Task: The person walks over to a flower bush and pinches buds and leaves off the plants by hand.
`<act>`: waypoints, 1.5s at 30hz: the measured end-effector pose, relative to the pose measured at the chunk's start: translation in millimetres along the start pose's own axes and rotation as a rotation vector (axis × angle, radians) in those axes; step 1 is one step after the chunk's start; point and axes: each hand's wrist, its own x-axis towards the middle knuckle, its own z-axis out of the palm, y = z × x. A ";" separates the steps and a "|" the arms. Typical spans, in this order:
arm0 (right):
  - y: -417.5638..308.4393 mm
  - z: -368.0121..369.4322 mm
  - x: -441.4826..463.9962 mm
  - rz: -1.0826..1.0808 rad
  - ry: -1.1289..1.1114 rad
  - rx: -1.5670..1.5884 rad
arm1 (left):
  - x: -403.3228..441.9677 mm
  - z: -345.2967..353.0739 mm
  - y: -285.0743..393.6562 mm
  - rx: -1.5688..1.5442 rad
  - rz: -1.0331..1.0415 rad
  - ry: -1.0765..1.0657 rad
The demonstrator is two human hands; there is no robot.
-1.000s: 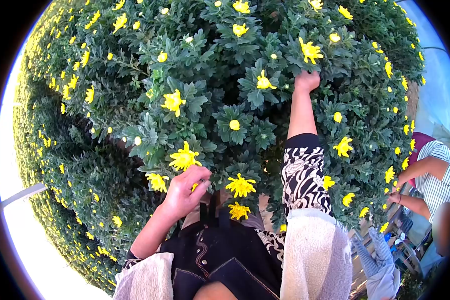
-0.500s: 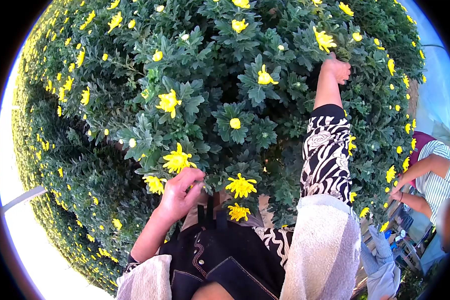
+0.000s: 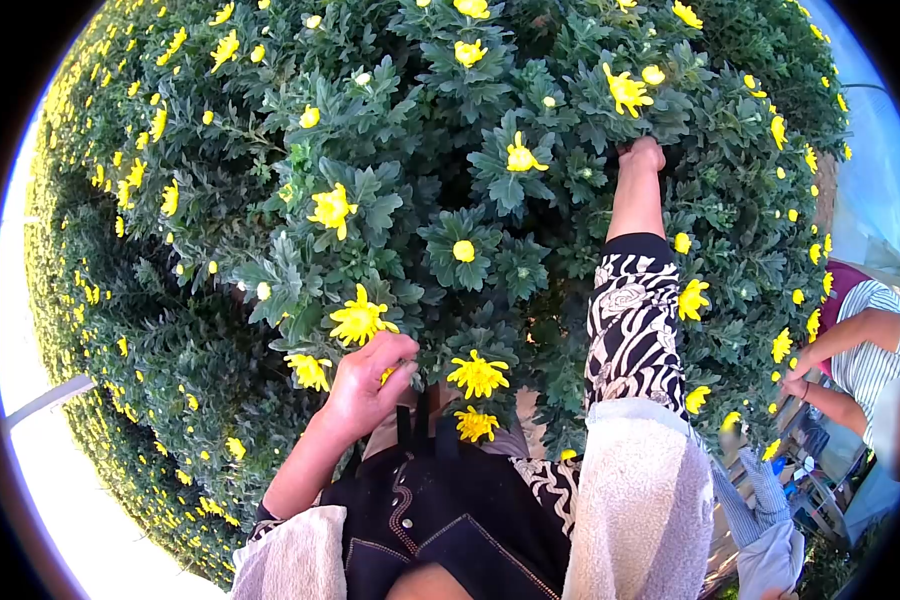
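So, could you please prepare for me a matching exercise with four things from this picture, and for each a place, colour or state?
1. Bare left hand
2. Bare right hand
3. Patterned fabric right sleeve
4. Pale striped fabric shirt

A. Black and white
B. Partly hidden among green leaves
C. Near the picture's right edge
D. Curled, left of the picture's middle

Pairs: 1-D, 2-B, 3-A, 4-C

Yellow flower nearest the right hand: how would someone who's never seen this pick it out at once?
In the dark green foliage, follow the black-and-white patterned sleeve up to the right hand. Just above that hand in the view is the open yellow flower. Its spread, ragged petals set it apart from the rounder yellow bud close by its upper right.
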 end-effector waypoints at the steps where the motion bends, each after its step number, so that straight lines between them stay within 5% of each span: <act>1: 0.6 -0.9 -0.1 0.077 -0.017 0.002 | 0.1 0.3 -0.7 0.001 -0.001 0.000; 3: -6.6 -8.1 -26.9 0.044 0.022 -0.245 | -2.3 -0.3 -1.8 0.025 0.023 0.005; 5: 11.8 -44.1 -8.2 -0.637 -0.146 -0.977 | -5.4 2.8 -2.3 0.000 -0.003 0.016; 7: 3.6 -41.5 -7.0 -0.952 0.020 -1.591 | -8.0 3.8 -1.1 -0.019 -0.037 0.040; 10: -7.9 -51.5 6.8 -0.867 -0.172 -1.547 | -14.8 0.0 1.7 0.012 0.009 0.041; 13: -54.1 -33.7 -18.0 -0.553 -0.201 -1.567 | -25.5 -14.3 5.8 0.005 0.055 0.094; 15: -58.1 -46.8 -38.5 -0.699 -0.219 -1.309 | -39.3 -26.3 4.7 -0.015 0.040 0.176; 16: -78.0 -60.2 -122.8 -0.726 -0.260 -1.331 | -47.3 -36.1 5.4 -0.037 -0.009 0.210; 19: -74.4 -116.1 -180.0 -1.115 -0.511 -1.105 | -63.4 -60.2 1.4 -0.297 -0.122 0.439; 21: -66.7 -155.4 -254.0 -0.813 -0.908 -0.722 | -71.2 -79.7 -7.6 -0.395 -0.191 0.566; 24: -39.5 -205.3 -356.6 -0.344 -1.332 -0.803 | -59.0 -75.9 -4.8 -0.508 -0.086 0.443; 26: 3.0 -224.5 -383.5 -0.240 -1.317 -0.905 | -46.1 -70.9 -2.4 -0.193 -0.024 0.256; 27: 19.4 -228.5 -389.2 -0.350 -1.273 -0.984 | -38.9 -66.6 7.0 -0.139 -0.017 0.237; 29: 40.3 -224.7 -403.8 -0.552 -1.235 -0.876 | -24.2 -53.3 -16.6 -0.161 0.013 0.276; 33: 74.3 -193.7 -407.5 -0.502 -1.089 -0.708 | 13.5 -55.7 -44.6 -0.167 0.042 0.295; 35: 69.5 -180.6 -420.7 -0.062 -1.093 -0.843 | 29.2 -65.6 -53.4 -0.154 0.042 0.290; 39: 100.3 -177.6 -421.9 -0.378 -1.209 -0.959 | 47.5 -88.7 -70.6 0.186 -0.007 0.193; 45: 141.4 -177.7 -433.3 -0.290 -1.060 -0.792 | 57.2 -102.2 -89.7 0.298 0.073 0.082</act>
